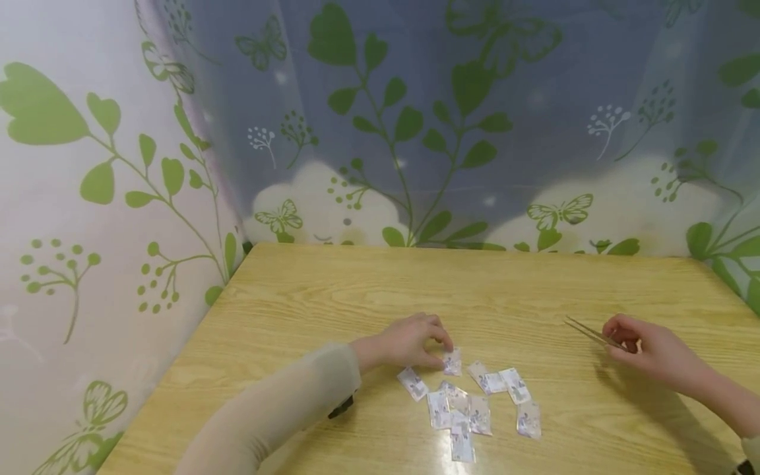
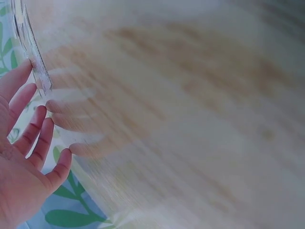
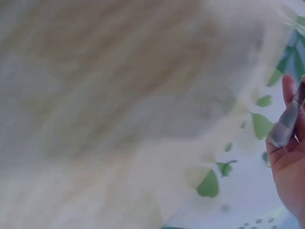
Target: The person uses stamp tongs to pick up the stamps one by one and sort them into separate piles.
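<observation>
My left hand (image 1: 410,342) is low over the table, with thumb and forefinger pinching the edge of a small clear printed packet (image 1: 452,362). In the left wrist view its other fingers spread just above the wood, beside the packet's thin edge (image 2: 42,71). To the right, my right hand (image 1: 656,349) grips a pair of metal tweezers (image 1: 588,328), whose tips point left and away from the packets. The right wrist view shows the tweezers' broad end (image 3: 285,126) in that hand. Several similar flat packets (image 1: 439,409) lie near the left hand, some overlapping.
The wood-grain table (image 1: 332,284) carries more packets in a bent row (image 1: 515,386) to the right of the cluster. A curtain with green leaves and butterflies (image 1: 410,125) hangs behind the table and along its left side. A light sleeve (image 1: 285,402) covers the left forearm.
</observation>
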Available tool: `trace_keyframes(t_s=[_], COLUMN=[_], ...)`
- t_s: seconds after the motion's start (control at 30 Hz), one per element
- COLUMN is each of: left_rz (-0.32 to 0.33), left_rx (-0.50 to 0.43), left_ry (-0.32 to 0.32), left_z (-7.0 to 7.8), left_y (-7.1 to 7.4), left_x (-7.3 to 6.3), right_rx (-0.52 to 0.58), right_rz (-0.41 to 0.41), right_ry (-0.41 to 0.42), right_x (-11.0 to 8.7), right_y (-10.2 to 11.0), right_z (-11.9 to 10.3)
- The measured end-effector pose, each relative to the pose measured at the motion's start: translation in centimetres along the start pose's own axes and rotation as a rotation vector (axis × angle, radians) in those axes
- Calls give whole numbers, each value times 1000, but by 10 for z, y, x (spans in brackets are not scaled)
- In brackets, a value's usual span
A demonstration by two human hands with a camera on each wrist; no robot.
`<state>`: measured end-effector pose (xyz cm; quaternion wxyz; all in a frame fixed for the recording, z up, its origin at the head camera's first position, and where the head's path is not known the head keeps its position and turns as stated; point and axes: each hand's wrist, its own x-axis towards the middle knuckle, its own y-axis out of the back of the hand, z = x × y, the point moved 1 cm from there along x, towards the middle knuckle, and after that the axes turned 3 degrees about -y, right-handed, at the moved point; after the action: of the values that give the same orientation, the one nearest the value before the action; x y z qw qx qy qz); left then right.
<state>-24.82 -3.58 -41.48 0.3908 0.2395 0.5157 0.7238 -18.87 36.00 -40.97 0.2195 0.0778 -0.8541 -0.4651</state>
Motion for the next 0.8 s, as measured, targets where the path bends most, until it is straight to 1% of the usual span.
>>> trace_keyframes(t_s=[0.07, 0.2, 0.33, 0.43, 0.57, 0.67, 0.8], left_rz=[-1, 0, 1, -3, -7, -8, -11], left_rx=[3, 3, 2, 3, -1, -5, -10], left_ry=[0, 0, 1, 3, 7, 8, 7], left_z=[-1, -1, 0, 1, 1, 2, 2], left_y=[0, 0, 1, 1, 2, 3, 2], left_x=[0, 0, 1, 1, 2, 2, 1], right_rx=[14, 27, 37, 52, 73, 78, 58], right_rz=[14, 30, 20, -17, -99, -158, -224], right_ry=[8, -3, -12, -51, -92, -91, -67], right_x=[6, 16, 26, 32, 40, 47, 56], right_y=[4, 9, 9, 7, 3, -4, -19], right_z=[-4, -14, -24, -33, -45, -54, -64])
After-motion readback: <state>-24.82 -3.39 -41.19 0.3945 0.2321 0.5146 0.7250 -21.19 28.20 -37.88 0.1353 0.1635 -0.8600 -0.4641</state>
